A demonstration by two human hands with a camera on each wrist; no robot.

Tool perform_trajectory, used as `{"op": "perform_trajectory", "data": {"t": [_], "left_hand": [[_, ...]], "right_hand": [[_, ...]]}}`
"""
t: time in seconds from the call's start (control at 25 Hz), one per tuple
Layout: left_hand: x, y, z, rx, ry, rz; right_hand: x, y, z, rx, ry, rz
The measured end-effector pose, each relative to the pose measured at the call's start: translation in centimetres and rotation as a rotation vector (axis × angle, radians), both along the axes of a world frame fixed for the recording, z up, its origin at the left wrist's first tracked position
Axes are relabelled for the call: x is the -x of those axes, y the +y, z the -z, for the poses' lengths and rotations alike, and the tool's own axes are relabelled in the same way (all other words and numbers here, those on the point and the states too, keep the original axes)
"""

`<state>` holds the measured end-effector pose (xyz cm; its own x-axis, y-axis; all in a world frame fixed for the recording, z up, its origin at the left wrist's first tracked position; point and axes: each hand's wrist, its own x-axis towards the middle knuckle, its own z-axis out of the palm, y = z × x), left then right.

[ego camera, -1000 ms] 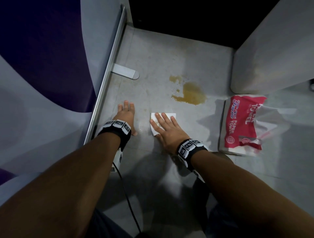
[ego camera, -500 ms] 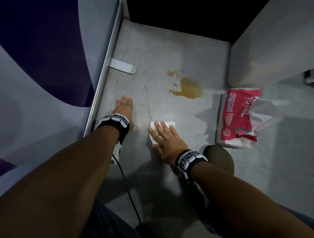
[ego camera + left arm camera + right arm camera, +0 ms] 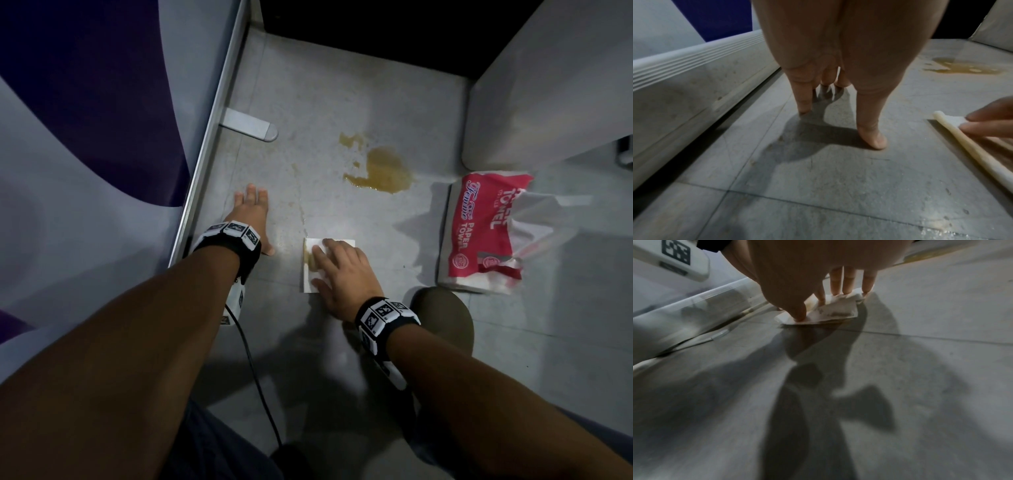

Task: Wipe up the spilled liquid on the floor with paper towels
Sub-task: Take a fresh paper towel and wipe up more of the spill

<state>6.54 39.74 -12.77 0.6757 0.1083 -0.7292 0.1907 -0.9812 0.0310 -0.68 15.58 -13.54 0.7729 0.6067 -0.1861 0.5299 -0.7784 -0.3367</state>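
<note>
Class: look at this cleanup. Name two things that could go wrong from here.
1. The folded white paper towel under the right hand is already stained yellow; it may smear the brown puddle, not absorb it.
2. The left hand presses the grey floor beside thin streaks, and could slip.

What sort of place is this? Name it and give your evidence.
Probably an indoor commercial or public space, though that is uncertain. A grey tiled floor runs along a purple-and-white wall panel with a metal base rail and bracket. A white panel stands to the right.
</note>
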Motion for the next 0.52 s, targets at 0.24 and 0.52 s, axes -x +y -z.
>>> {"op": "perform_trajectory", "data": {"t": [0.24, 0.52], "left_hand": [[0.06, -0.01, -0.20, 0.013, 0.009, -0.014], [0.17, -0.14, -0.59, 0.021, 0.013, -0.022]], "right_hand": [[0.11, 0.31, 0.24, 0.020, -0.019, 0.009], [0.82, 0.44, 0.75, -0.120, -0.113, -0.004]]}}
